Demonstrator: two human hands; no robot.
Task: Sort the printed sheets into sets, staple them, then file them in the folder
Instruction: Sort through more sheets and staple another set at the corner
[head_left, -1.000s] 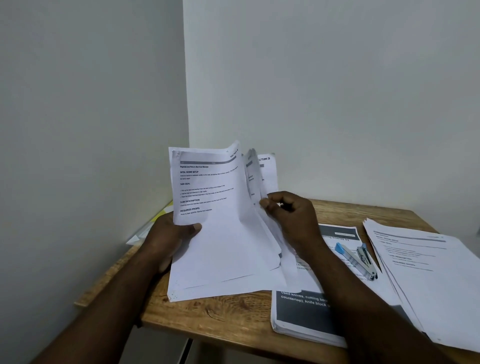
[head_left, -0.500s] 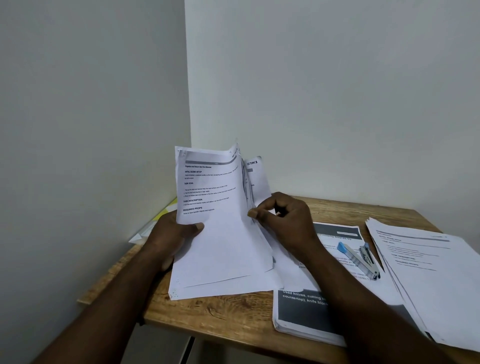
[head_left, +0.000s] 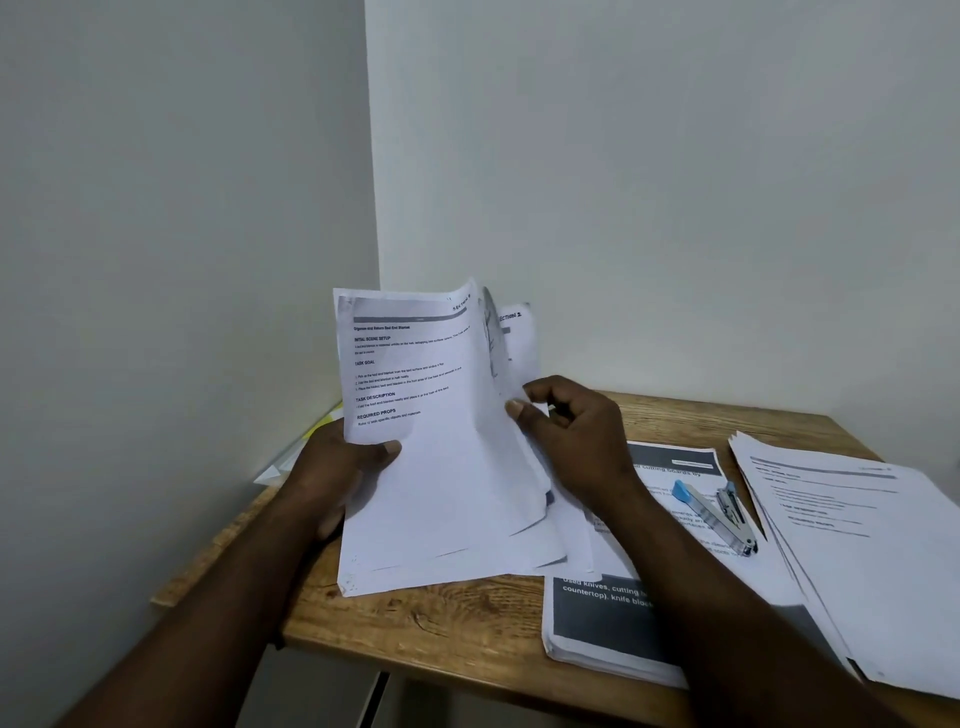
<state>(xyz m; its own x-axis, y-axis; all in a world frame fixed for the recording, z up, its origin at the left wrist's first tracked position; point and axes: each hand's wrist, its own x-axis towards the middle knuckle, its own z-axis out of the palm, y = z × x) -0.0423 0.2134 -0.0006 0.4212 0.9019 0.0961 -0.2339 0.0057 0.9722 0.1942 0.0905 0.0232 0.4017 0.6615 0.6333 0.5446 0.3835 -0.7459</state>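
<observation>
The left hand (head_left: 337, 467) grips the left edge of a sheaf of printed sheets (head_left: 441, 493), with the thumb laid across the front page and the fingers behind it. The right hand (head_left: 571, 431) pinches the right-hand edges of the rear sheets between thumb and forefinger, with the remaining fingers curled, so that the sheets fan apart on that side. The sheaf stands tilted at the left part of the wooden counter (head_left: 441, 623). Its upper end is raised toward the wall corner and its lower edge lies at the counter surface. The front page carries the headings "INITIAL SCENE SETUP", "TASK GOAL", "TASK DESCRIPTION" and "REQUIRED PROPS". A sheet further back shows "SECTION 2" at its top corner. A thick stack (head_left: 597, 618) with dark banner printing lies flat on the counter just right of the sheaf and is partly covered by the right forearm. A silver stapler (head_left: 719, 514) with blue parts lies on the top page of that stack, to the right of the forearm. A loose pile of sheets (head_left: 872, 545) lies fanned at the right end of the counter and overlaps the thick stack. A yellow-and-white item (head_left: 311, 436) projects past the left edge of the counter behind the left hand. Whether it is the folder cannot be determined.
</observation>
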